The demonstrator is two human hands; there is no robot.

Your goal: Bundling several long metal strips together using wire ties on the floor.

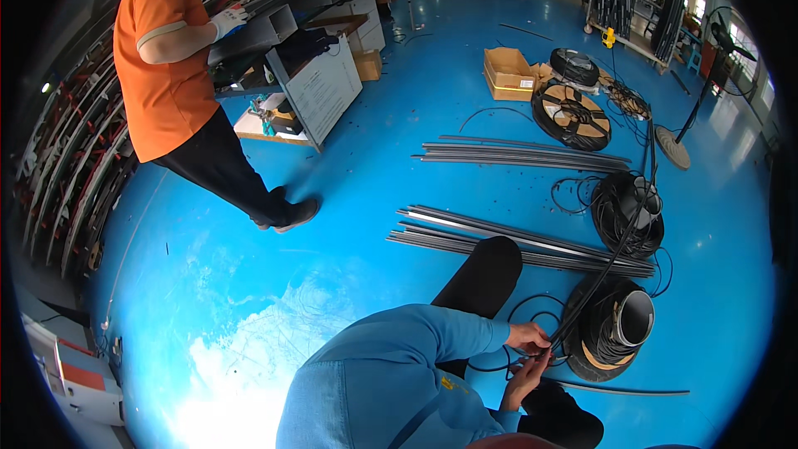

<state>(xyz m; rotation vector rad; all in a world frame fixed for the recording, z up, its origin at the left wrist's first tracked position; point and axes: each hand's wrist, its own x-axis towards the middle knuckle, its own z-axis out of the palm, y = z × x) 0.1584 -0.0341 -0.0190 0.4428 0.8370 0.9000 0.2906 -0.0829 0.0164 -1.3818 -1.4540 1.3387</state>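
My left hand [529, 337] and my right hand [524, 380] meet close together above the floor beside my knees. The fingers of my left hand close round a long black strip [600, 278], near its lower end. My right hand pinches at that same end, just below; the small details between the fingertips are hidden. From there the strip slants up and away, past the coils on the right. A large coil of black strip [588, 328] lies right by my hands, with a grey tube-like core [636, 318] on it. Thin black loops [532, 303] curl beside my left hand.
Bundles of long grey profiles [515, 241] lie on the blue floor [357, 175] ahead. More coils [571, 116], an open cardboard box [509, 73] and a standing fan [673, 148] are farther off. A person in orange [170, 58] works at a bench [320, 91] at the left.
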